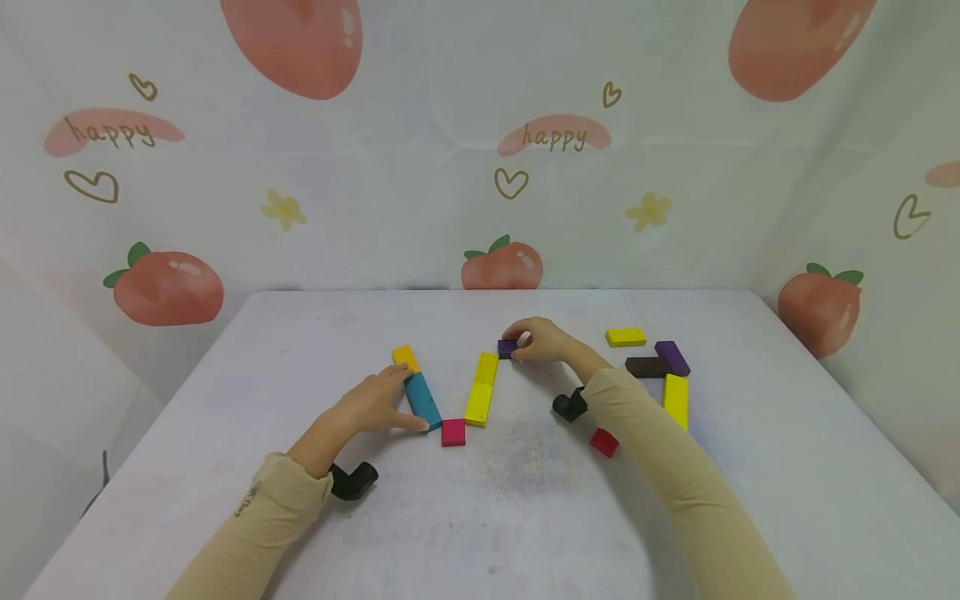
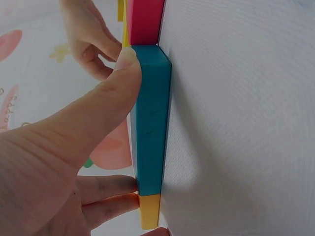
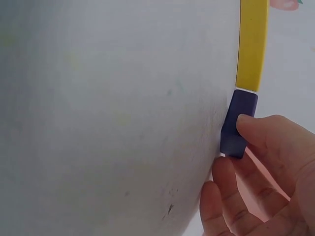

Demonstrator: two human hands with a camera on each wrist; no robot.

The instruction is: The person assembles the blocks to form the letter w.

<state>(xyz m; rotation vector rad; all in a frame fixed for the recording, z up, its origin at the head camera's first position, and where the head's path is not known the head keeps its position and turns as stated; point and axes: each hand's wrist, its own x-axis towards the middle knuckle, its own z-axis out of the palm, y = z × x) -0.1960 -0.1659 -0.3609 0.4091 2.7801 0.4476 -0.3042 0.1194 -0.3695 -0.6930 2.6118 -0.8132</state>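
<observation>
While my right hand (image 1: 546, 342) pinches one small purple block (image 1: 507, 348) beyond and right of the blue block (image 1: 423, 403), my spread left hand (image 1: 371, 405) touches it; only the head view shows four yellow blocks (image 1: 677, 400), two red blocks (image 1: 453, 432), one brown block (image 1: 647, 367).

The blue block (image 2: 152, 123) and purple block (image 3: 233, 125) look smooth, perhaps painted wood; the table (image 1: 427, 533) matt, smudged; the sleeves (image 1: 693, 475) creased cloth.

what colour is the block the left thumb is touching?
Teal-blue block, seen best in the left wrist view.
</observation>
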